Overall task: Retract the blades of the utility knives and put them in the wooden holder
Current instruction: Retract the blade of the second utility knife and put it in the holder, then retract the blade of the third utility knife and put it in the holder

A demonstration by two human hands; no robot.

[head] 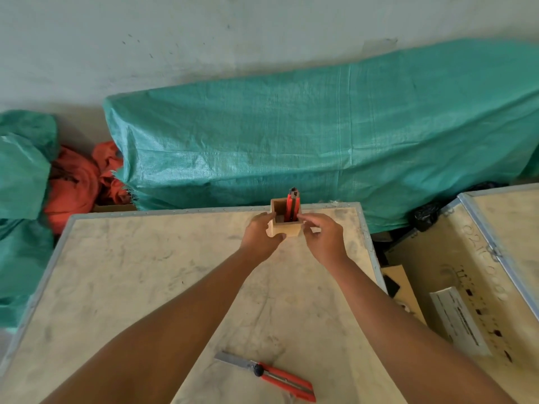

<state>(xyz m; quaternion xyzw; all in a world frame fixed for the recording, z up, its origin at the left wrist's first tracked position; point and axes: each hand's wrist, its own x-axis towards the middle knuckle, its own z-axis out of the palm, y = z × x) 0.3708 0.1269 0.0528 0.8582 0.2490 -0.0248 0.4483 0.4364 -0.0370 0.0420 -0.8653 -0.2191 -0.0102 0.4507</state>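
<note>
A small wooden holder (287, 229) stands near the far edge of the plywood table top (151, 281). A red utility knife (292, 207) stands upright inside it, its end sticking out above the rim. My left hand (261, 236) grips the holder's left side and lower front. My right hand (322, 236) is at the holder's right side, fingertips on its top right rim. A second red utility knife (281, 379) lies near the table's front edge between my forearms, with its metal blade extended toward the left.
Green tarpaulin (320, 135) covers bulky shapes behind the table and at the left. Orange cloth (78, 182) lies in the gap between them. To the right stands a plywood crate (472, 258) with a white strip (458, 319) on it.
</note>
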